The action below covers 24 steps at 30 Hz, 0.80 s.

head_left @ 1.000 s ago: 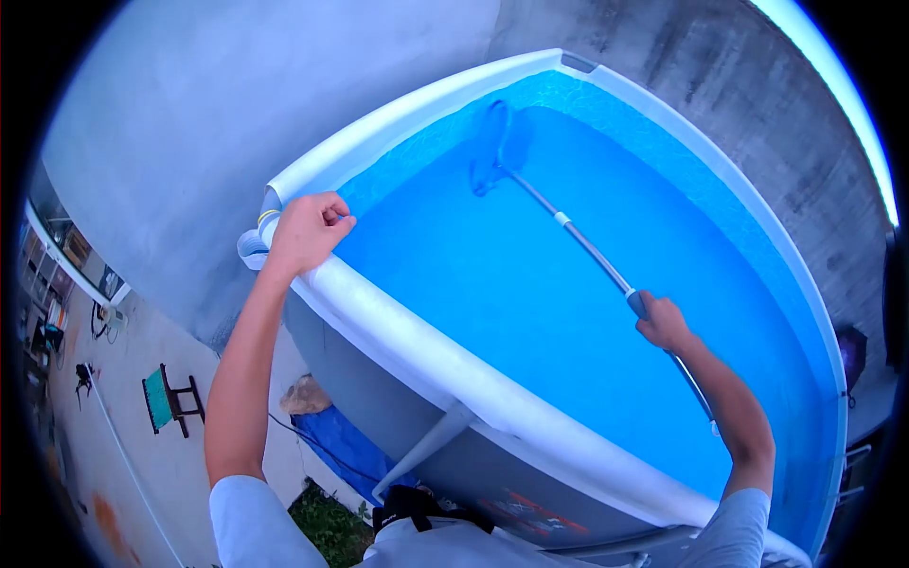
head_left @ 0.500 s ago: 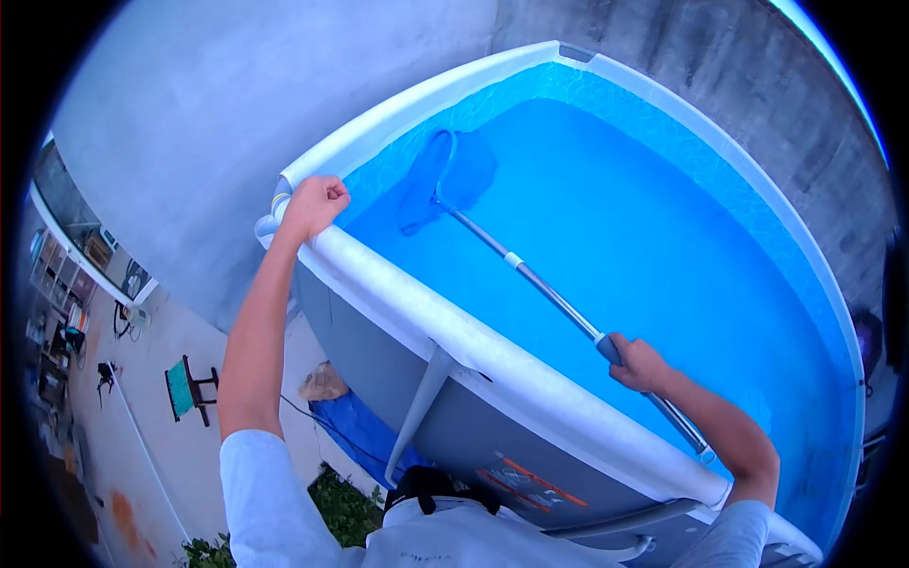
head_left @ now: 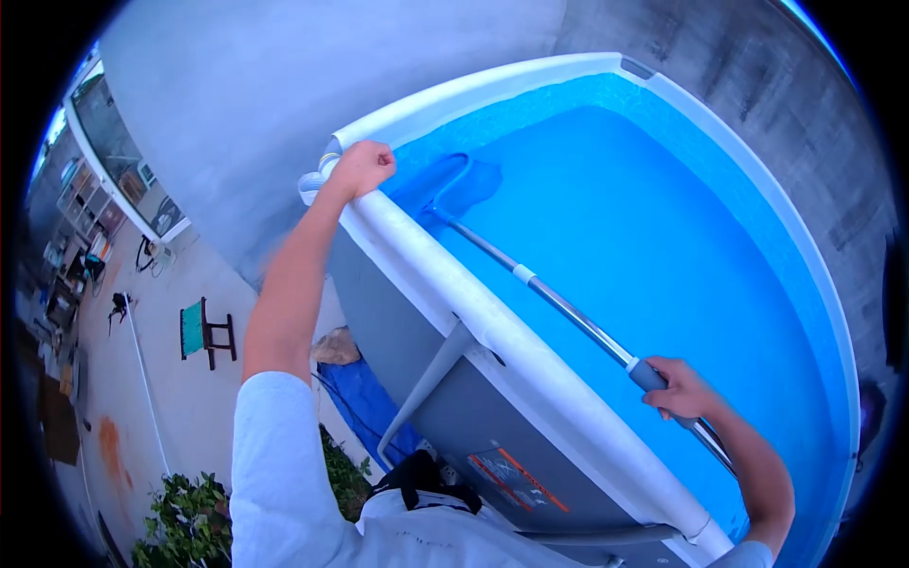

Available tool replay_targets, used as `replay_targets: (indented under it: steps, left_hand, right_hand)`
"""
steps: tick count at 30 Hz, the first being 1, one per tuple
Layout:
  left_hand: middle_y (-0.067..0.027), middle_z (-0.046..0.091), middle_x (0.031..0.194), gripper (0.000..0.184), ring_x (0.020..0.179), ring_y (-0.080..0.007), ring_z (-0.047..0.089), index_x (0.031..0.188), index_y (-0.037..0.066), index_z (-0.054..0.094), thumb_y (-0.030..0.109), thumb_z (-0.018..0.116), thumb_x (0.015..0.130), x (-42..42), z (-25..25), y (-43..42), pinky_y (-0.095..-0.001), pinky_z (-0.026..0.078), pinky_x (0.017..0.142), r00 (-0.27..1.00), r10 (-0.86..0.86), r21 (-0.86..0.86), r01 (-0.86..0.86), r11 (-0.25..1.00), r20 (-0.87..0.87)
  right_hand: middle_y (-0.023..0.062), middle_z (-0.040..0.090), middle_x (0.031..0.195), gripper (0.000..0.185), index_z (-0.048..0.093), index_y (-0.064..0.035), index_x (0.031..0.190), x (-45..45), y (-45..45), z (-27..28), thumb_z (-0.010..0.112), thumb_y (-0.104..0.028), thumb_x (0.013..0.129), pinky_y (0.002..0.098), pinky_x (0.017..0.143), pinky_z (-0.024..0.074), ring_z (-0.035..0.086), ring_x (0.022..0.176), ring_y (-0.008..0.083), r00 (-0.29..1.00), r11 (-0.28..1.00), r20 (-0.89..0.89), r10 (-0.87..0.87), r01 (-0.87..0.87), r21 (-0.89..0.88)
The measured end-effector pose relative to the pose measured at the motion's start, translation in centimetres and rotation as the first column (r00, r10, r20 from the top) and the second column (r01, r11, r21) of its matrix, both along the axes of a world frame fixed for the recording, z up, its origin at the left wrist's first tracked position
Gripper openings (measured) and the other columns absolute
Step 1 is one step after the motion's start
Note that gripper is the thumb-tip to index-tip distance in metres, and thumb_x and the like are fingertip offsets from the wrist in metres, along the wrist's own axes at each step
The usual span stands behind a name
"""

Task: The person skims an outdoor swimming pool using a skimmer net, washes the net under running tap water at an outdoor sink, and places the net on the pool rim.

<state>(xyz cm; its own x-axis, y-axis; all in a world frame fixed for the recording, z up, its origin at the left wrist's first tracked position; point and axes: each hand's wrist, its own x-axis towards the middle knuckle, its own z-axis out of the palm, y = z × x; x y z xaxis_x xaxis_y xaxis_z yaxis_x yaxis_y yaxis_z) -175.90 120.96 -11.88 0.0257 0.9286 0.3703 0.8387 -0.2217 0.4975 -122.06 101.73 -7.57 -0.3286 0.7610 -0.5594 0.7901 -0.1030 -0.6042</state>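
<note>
"Now, from the head view, what about the right hand (head_left: 680, 390)?"

"Closed around the pole (head_left: 578, 317), fingers wrapped, with the grey grip (head_left: 648, 374) partly under the thumb side."

"And the pole?"

"Slanting over the pool, up and leftward from the right hand to the net (head_left: 464, 185). Silver, with a white collar (head_left: 523, 274) partway along."

"The net, then?"

"Blue, with a curved frame, in the water (head_left: 644, 246) close to the pool's left corner, near the left hand (head_left: 365, 168)."

"Left hand empty?"

"Impossible to tell for sure. Fingers curled into a loose fist, nothing visible in them. Right at the corner of the white rim (head_left: 530, 360), wrist over it; touching or not, hard to say. Just beside a pale, ridged hose (head_left: 310, 186)."

"Outside the pool?"

"Below the rim, a grey side wall (head_left: 454, 421) with a slanted brace (head_left: 426, 388) and an orange-and-grey label (head_left: 519, 478). Farther left, a blue tarp (head_left: 383, 409) near a rock (head_left: 336, 346), then a green-topped stand (head_left: 193, 328) on the pale ground. Leafy plants (head_left: 189, 521) near the left sleeve (head_left: 284, 454)."
</note>
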Motion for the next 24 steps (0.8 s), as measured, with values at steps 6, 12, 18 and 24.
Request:
replay_targets:
  steps: [6, 12, 18, 24]
  left_hand:
    - [-0.0121, 0.064, 0.071, 0.018, 0.066, -0.0249, 0.060, 0.076, 0.003, 0.064, 0.019, 0.059, 0.070, -0.9, -0.7, 0.5, -0.0346, 0.047, 0.064, 1.000, -0.013, 0.053, 0.014, 0.998, -0.017]
    - [-0.0110, 0.063, 0.069, 0.019, 0.065, -0.0226, 0.060, 0.077, 0.003, 0.065, 0.020, 0.058, 0.071, -1.3, -0.9, 0.8, -0.0337, 0.047, 0.062, 0.999, -0.041, 0.041, 0.040, 0.998, 0.016]
    - [-0.0134, 0.065, 0.077, 0.020, 0.073, -0.0307, 0.062, 0.077, 0.009, 0.068, 0.025, 0.058, 0.069, -1.5, -1.2, 1.2, -0.0392, 0.048, 0.068, 0.997, -0.055, 0.086, 0.059, 0.995, -0.051]
    - [-0.0128, 0.065, 0.076, 0.021, 0.074, -0.0314, 0.061, 0.074, 0.008, 0.067, 0.026, 0.058, 0.068, -1.3, -1.4, 0.7, -0.0403, 0.048, 0.066, 0.998, -0.063, 0.117, 0.061, 0.991, 0.011]
  right_hand:
    - [0.0071, 0.053, 0.065, 0.032, 0.051, 0.0024, 0.102, 0.7, -1.4, 1.9, 0.061, -0.001, 0.072, 0.0295, 0.042, 0.0425, 0.054, 0.047, 0.0150, 0.985, 0.990, -0.119, -0.126, 0.117, -0.077]
    - [0.0086, 0.052, 0.063, 0.033, 0.050, 0.0051, 0.101, 2.7, -5.7, 4.6, 0.059, 0.001, 0.070, 0.0305, 0.041, 0.0422, 0.052, 0.043, 0.0166, 0.939, 0.960, -0.203, -0.279, 0.273, -0.057]
    - [0.0089, 0.052, 0.058, 0.036, 0.049, 0.0059, 0.100, 3.7, -10.6, 5.3, 0.061, -0.006, 0.069, 0.0290, 0.038, 0.0419, 0.051, 0.040, 0.0169, 0.870, 0.916, -0.303, -0.389, 0.401, -0.024]
    - [0.0093, 0.056, 0.066, 0.044, 0.048, 0.0068, 0.110, 2.5, -15.5, 5.5, 0.065, -0.010, 0.074, 0.0258, 0.040, 0.0418, 0.051, 0.045, 0.0147, 0.816, 0.864, -0.362, -0.452, 0.500, 0.049]
